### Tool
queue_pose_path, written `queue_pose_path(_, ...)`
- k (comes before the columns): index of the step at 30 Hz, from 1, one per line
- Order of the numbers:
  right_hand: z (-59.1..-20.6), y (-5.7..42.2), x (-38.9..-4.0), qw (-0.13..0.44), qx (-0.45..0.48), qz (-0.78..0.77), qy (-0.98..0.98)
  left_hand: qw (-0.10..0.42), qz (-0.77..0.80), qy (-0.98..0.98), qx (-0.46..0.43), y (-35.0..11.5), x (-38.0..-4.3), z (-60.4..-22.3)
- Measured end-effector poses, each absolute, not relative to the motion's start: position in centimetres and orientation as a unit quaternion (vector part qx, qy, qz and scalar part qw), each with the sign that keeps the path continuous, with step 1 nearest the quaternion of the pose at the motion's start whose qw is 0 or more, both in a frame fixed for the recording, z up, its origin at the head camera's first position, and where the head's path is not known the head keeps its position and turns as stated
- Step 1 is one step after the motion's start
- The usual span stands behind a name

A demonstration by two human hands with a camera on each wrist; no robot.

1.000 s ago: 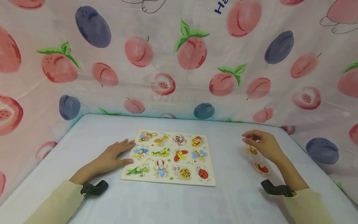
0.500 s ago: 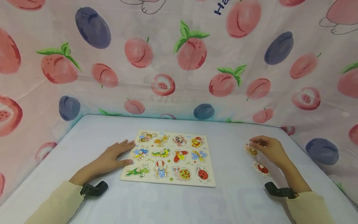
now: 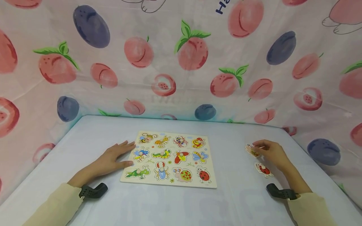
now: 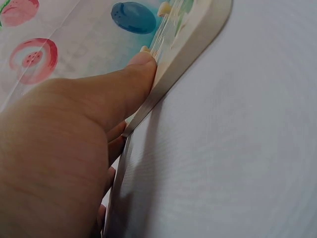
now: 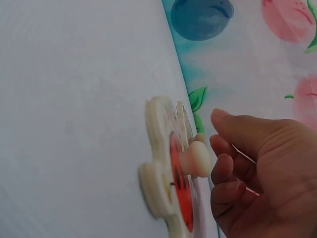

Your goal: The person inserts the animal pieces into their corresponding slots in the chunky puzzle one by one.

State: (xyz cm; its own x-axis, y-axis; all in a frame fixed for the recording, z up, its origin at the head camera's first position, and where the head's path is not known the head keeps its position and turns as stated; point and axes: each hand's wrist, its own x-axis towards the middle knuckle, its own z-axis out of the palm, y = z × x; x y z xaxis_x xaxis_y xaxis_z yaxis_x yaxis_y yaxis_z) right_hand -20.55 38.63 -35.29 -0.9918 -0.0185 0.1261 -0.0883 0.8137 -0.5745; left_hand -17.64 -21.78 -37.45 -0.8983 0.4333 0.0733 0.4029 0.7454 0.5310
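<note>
My left hand [image 3: 110,158] lies flat with spread fingers at the left edge of a wooden peg puzzle board [image 3: 144,181] of cartoon insects. In the left wrist view its thumb [image 4: 136,74] rests against the board's edge. On the right, my right hand [image 3: 272,153] is over a loose snail puzzle piece [image 3: 249,147], partly covering it. In the right wrist view its loosely bent fingers are right by that piece's small knob [image 5: 199,138], with a gap between thumb and index finger. A loose ladybug puzzle piece [image 3: 264,170] lies just nearer, its round knob [image 5: 198,159] sticking up.
A white cloth covers the table [image 3: 169,207]. Behind it hangs a fruit-print curtain [image 3: 181,91]. Knobbed pieces such as a caterpillar [image 3: 161,154] sit in the board, while the snail picture [image 3: 183,175] and ladybug picture [image 3: 203,174] there show no knobs.
My right hand has come down and slightly right onto the snail piece, its fingers drawing nearer the knob. My left hand and the board stay in place.
</note>
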Motion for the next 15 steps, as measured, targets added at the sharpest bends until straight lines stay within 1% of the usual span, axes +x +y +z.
queue_pose_path(5,-35.8,38.9,-20.4,0.045,0.017,0.306,-0.951,0.026,0.275,0.935,0.224,-21.8,-17.7,-37.6)
queue_pose_path(15,-36.5,39.0,-20.3,0.059,0.016,0.297,-0.953,0.029,0.275,0.935,0.221,-21.8,-17.7,-37.6)
